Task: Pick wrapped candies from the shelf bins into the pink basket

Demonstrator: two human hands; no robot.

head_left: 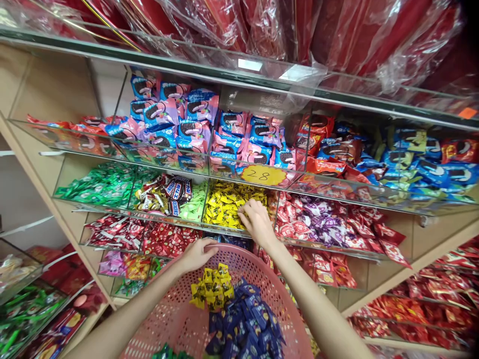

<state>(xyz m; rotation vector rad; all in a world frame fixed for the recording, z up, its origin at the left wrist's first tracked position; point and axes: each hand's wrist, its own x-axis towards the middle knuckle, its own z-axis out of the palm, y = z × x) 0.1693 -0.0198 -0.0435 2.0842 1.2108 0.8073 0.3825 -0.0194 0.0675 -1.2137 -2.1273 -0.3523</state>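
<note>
My left hand (198, 254) grips the back rim of a pink plastic basket (288, 299), fingers over the edge. In the basket lie yellow-wrapped candies (214, 288), a larger heap of dark blue-wrapped candies (245, 319) and, at the bottom edge of the view, some green-wrapped ones (168, 352). My right hand (256, 219) is in the shelf bin of yellow-wrapped candies (224, 202), fingers curled down on them at the right side of the bin. The pieces under its fingertips are partly hidden.
Clear dividers split the shelf into bins: green packets (101, 184), Snickers bars (175, 192) and purple candies (324, 217). Above is a glass-fronted shelf of cookie packs (160, 112) with a yellow "28" tag (265, 175). Plastic-wrapped red items (224, 25) stand on top.
</note>
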